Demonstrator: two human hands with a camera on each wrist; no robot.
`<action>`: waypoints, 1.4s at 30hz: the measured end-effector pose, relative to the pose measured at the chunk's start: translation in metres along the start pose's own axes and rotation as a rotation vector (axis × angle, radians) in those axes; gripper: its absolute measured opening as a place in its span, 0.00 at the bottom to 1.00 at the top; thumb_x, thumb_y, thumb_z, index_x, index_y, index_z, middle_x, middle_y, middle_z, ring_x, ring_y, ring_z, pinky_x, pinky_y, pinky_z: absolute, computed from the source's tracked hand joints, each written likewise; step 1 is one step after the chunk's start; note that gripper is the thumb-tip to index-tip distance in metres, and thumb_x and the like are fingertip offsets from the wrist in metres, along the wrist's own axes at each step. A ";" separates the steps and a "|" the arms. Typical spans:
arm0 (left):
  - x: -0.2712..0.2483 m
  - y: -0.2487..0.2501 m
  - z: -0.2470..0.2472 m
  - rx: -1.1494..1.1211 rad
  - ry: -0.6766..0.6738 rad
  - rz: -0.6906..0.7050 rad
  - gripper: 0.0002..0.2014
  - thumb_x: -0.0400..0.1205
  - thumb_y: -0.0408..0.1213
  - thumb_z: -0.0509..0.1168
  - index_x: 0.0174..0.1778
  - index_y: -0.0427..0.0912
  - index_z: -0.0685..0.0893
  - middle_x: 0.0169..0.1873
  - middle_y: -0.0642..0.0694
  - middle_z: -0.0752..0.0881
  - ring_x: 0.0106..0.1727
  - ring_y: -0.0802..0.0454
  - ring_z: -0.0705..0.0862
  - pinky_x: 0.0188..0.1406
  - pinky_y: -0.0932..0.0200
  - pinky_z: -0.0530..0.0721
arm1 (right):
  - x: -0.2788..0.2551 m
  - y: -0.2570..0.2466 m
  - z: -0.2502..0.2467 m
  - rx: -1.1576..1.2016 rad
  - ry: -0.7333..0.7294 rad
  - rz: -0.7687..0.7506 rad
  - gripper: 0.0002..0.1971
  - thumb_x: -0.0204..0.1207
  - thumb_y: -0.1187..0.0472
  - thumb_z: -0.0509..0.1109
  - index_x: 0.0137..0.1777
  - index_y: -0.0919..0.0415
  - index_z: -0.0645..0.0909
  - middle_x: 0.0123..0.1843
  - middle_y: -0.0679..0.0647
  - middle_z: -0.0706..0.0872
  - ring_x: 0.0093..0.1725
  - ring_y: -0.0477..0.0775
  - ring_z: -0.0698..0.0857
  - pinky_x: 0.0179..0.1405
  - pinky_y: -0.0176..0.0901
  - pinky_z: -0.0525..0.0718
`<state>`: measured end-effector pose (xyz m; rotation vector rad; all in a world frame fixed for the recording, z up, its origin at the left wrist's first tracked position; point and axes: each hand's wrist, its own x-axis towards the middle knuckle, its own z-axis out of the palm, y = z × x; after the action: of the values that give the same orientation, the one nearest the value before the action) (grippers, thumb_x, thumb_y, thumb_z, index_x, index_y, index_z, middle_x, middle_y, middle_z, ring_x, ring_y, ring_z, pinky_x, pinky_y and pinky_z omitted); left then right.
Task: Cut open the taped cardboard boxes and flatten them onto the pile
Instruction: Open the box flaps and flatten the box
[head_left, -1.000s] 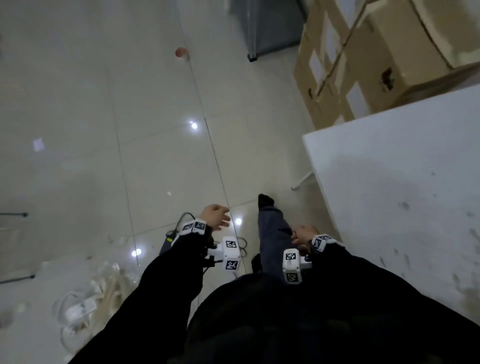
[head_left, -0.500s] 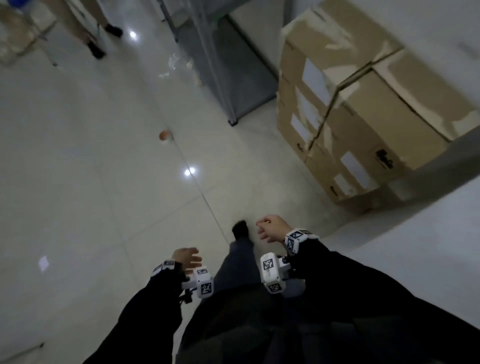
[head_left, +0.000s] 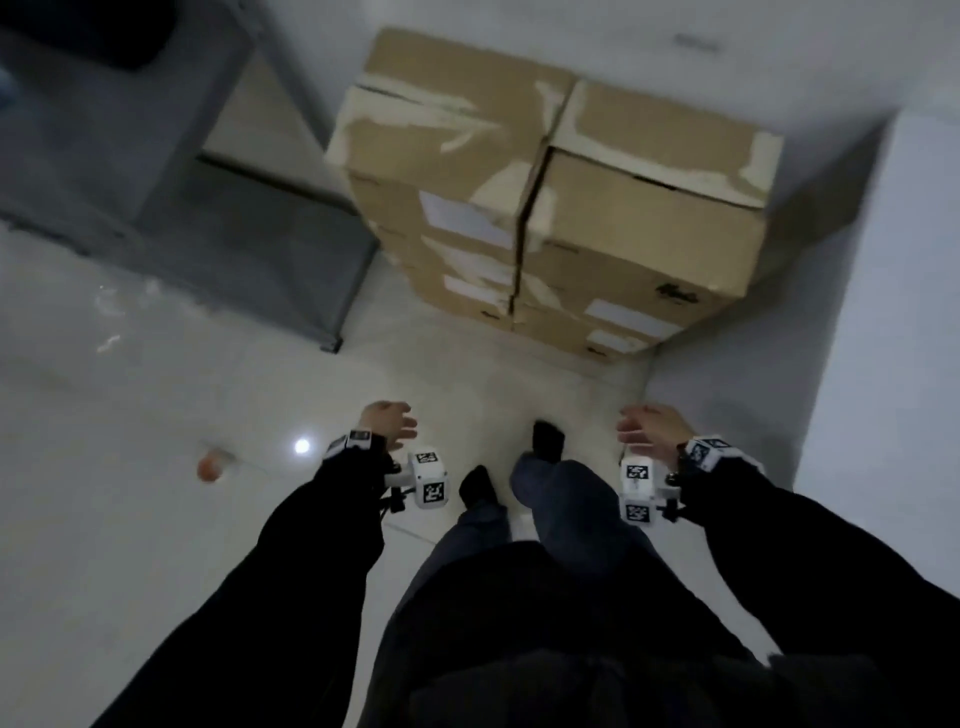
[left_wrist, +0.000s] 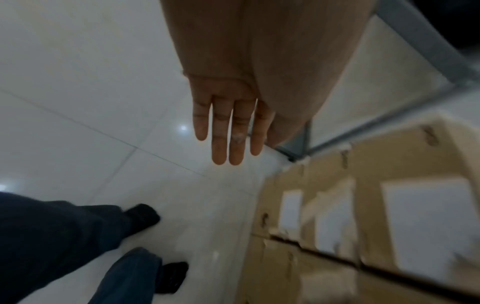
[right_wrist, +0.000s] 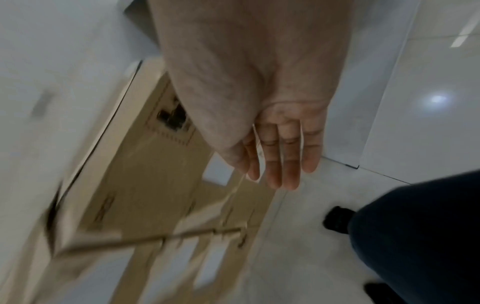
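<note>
Two stacks of taped brown cardboard boxes stand side by side ahead of me against the wall, the left stack (head_left: 447, 171) and the right stack (head_left: 649, 218), with white labels on their fronts. The same boxes (left_wrist: 376, 216) fill the lower right of the left wrist view and the boxes (right_wrist: 155, 195) the lower left of the right wrist view. My left hand (head_left: 387, 423) hangs empty in front of me with straight fingers (left_wrist: 228, 131). My right hand (head_left: 649, 426) is also empty, its fingers (right_wrist: 283, 156) straight and together. Both hands are well short of the boxes.
A grey metal cabinet (head_left: 171, 208) stands left of the boxes. A white tabletop (head_left: 893, 312) reaches in at the right. A small orange object (head_left: 210, 467) lies on the glossy tiled floor at left. My feet in black shoes (head_left: 545, 441) are between my hands.
I have turned and walked toward the box stacks, which now fill the middle of the head view. Both hands have swung apart and uncurled.
</note>
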<state>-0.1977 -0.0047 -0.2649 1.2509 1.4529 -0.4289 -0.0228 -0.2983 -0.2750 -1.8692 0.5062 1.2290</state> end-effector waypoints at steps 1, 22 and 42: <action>0.007 0.030 0.013 0.062 -0.030 0.067 0.16 0.87 0.33 0.55 0.66 0.28 0.77 0.41 0.37 0.83 0.36 0.44 0.81 0.41 0.55 0.74 | 0.004 -0.006 -0.014 0.097 0.035 0.029 0.08 0.85 0.64 0.57 0.48 0.62 0.77 0.40 0.58 0.79 0.31 0.52 0.80 0.32 0.40 0.76; 0.058 0.348 0.227 0.424 0.171 0.361 0.37 0.84 0.55 0.59 0.82 0.37 0.57 0.79 0.38 0.67 0.75 0.38 0.71 0.73 0.50 0.69 | 0.142 -0.187 -0.147 0.287 0.370 -0.170 0.33 0.81 0.37 0.53 0.74 0.62 0.72 0.73 0.62 0.76 0.73 0.61 0.74 0.70 0.43 0.69; -0.124 0.267 0.113 0.182 0.150 0.893 0.31 0.84 0.57 0.58 0.77 0.38 0.69 0.74 0.41 0.74 0.75 0.41 0.71 0.74 0.49 0.68 | -0.097 -0.128 -0.135 0.283 0.283 -0.742 0.28 0.79 0.33 0.54 0.75 0.44 0.71 0.70 0.42 0.80 0.68 0.43 0.78 0.72 0.50 0.73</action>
<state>0.0637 -0.0526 -0.0953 1.9508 0.8447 0.1476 0.0990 -0.3431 -0.1104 -1.7450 0.0906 0.3852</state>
